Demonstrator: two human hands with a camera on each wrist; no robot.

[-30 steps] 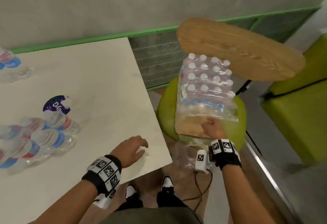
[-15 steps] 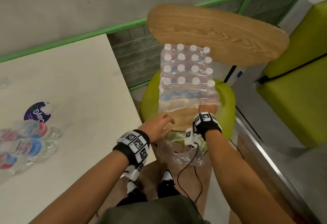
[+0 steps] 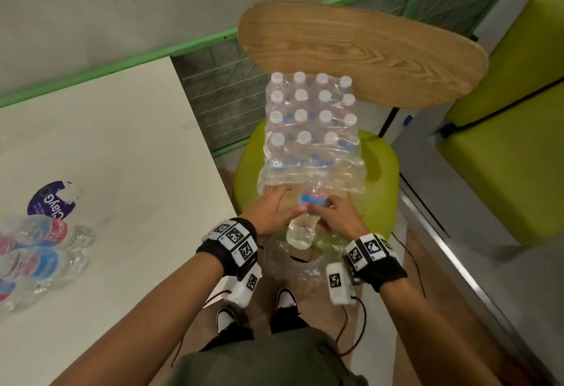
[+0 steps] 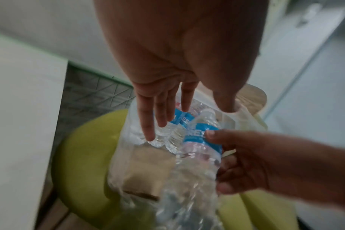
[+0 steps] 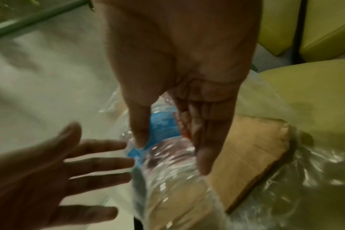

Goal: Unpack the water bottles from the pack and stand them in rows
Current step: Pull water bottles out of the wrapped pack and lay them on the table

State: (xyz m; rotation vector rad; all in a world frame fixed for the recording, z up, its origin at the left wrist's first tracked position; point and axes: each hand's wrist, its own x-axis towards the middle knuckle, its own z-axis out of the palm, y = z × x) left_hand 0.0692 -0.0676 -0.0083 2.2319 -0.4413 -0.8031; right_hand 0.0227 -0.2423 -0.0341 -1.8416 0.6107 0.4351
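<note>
A shrink-wrapped pack of water bottles [image 3: 308, 117] with white caps sits on a green chair seat [image 3: 383, 169], its near end torn open. My right hand [image 3: 331, 217] grips one water bottle [image 3: 302, 230] with a blue label, drawn partly out of that open end and lying base towards me. In the right wrist view, thumb and fingers of the right hand [image 5: 171, 149] curl round the bottle [image 5: 163, 124]. My left hand [image 3: 270, 207] reaches in with straight fingers beside it. The left hand [image 4: 163, 115] hovers over the packed bottles [image 4: 167, 135] and holds nothing.
Several unpacked bottles [image 3: 42, 251] and a purple label [image 3: 50, 202] are on the white table [image 3: 128, 147] at left. The wooden chair back [image 3: 360, 53] rises behind the pack. Loose wrap [image 3: 293, 266] hangs off the seat's front. A cardboard tray [image 5: 246, 147] lies under the pack. Another green seat [image 3: 503, 156] is at right.
My left hand left the table edge and came over to the pack's open end. My right hand took hold of a bottle there and drew it partly out towards me.
</note>
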